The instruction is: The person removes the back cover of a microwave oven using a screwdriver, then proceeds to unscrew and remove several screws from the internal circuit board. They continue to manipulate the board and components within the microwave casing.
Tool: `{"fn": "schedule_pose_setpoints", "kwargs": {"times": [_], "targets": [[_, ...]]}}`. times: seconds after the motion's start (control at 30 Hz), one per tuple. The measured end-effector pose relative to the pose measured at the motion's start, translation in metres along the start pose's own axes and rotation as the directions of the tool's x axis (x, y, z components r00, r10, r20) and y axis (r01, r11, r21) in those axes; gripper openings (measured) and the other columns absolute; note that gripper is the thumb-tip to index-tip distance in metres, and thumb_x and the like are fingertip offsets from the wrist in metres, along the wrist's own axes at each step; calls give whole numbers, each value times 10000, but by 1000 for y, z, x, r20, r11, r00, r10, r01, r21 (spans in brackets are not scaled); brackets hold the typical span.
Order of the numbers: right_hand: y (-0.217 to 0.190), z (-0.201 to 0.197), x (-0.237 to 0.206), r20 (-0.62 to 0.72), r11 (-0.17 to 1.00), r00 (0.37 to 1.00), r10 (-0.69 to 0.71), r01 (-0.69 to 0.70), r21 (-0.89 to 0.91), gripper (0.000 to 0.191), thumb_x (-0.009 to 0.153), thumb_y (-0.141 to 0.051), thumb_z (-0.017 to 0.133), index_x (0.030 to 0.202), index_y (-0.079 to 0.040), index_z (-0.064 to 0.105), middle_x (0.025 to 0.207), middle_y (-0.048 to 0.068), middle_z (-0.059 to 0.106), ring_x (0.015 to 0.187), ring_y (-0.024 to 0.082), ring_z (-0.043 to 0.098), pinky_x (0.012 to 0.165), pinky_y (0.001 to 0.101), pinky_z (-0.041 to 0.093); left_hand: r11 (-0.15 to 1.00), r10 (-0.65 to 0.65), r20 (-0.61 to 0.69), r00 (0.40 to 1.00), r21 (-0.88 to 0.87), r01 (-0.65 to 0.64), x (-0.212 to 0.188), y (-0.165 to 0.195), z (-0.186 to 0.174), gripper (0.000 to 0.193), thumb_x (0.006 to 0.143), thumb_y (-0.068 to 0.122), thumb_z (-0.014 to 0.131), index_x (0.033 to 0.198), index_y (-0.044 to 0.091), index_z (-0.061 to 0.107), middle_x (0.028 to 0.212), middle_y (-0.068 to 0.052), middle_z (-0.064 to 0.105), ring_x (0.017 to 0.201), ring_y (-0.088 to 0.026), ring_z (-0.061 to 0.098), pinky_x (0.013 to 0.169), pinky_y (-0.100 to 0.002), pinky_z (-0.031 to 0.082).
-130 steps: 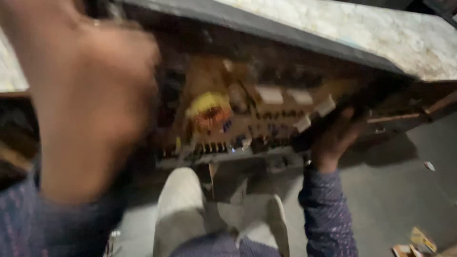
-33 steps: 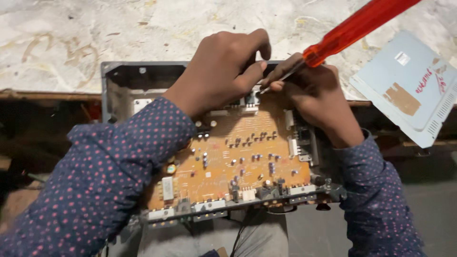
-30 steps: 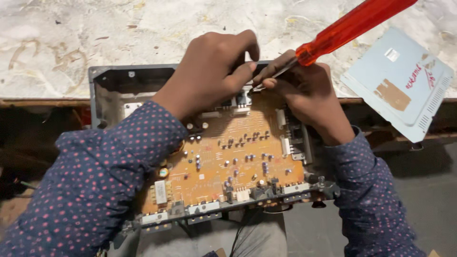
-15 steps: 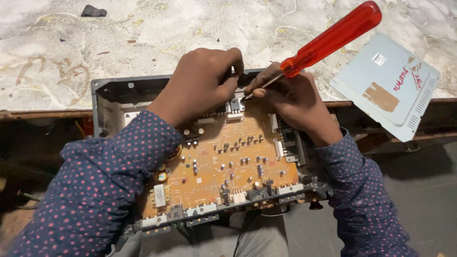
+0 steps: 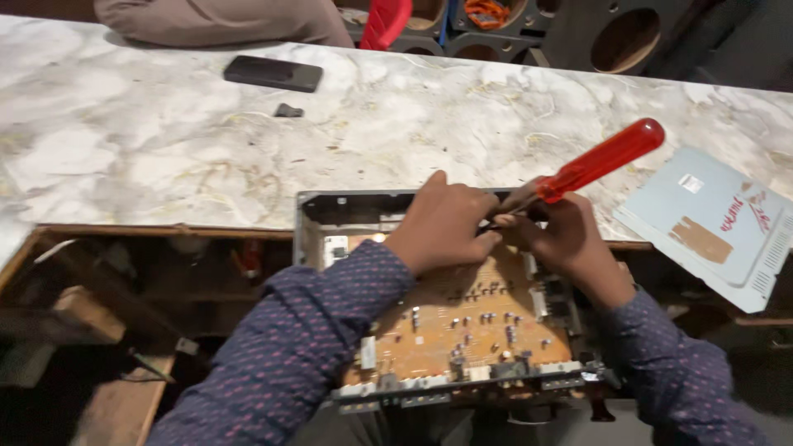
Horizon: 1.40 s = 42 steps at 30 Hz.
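View has tilted up, revealing phone (image 5: 273, 73); right hand (image 5: 570, 244) keeps screwdriver (image 5: 599, 161)

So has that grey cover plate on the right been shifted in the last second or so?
Cannot tell for sure. The grey cover plate overhangs the marble counter's front edge to the right of the open chassis, as before; only the camera's view has changed.

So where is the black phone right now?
In the head view the black phone lies flat, upper left on the marble counter, just above a small dark scrap.
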State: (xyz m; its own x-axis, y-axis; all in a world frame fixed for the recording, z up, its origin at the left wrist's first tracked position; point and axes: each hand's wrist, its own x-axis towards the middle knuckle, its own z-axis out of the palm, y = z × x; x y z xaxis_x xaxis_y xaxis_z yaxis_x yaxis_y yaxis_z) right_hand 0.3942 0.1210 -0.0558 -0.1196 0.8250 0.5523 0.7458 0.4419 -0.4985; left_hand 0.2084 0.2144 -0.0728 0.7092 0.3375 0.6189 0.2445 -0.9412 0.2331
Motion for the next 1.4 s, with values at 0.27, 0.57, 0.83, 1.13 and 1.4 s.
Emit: {"fn": "schedule_pose_setpoints", "kwargs": {"times": [0.27,0.57,0.83,1.13,1.4], "targets": [[-8,5,2,-72,926,940,334,-341,-162,396,851,-142,803,1197,-12,661,965,103,730,832,188,719,767,350,590,993,-45,-13,999,112,46,5,-5,26,48,776,184,731,807,152,713,788,-55,718,807,-263,693,777,-453,399],[-47,-32,18,-496,930,867,45,144,337,557,1189,-540,392,1274,-4,522,1017,75,631,925,203,665,838,380,638,992,-54,60,997,115,47,7,-3,22,82,809,224,760,829,157,717,788,-28,712,825,-234,692,806,-429,375],[-78,3,60,-540,833,780,317,44,552,489,1127,-426,467,765,-108,550,598,18,498,491,158,515,479,316,462,991,-63,-15,998,113,65,0,1,23,63,794,152,736,856,145,731,833,-49,670,853,-259,650,775,-450,368],[-73,1,60,-496,751,790,361,70,657,423,1045,-334,520,670,-167,415,523,-18,359,437,134,375,453,335,360,993,-69,-34,997,94,71,-2,9,25,70,742,75,716,796,119,720,869,-64,649,923,-270,630,836,-460,378],[-75,-9,57,-220,793,971,98,58,606,492,1032,-442,503,637,-164,409,470,-24,323,362,132,325,375,300,322,998,-28,-134,991,44,34,-6,5,32,68,813,77,694,858,112,732,861,-82,640,889,-288,615,822,-471,372]]}}
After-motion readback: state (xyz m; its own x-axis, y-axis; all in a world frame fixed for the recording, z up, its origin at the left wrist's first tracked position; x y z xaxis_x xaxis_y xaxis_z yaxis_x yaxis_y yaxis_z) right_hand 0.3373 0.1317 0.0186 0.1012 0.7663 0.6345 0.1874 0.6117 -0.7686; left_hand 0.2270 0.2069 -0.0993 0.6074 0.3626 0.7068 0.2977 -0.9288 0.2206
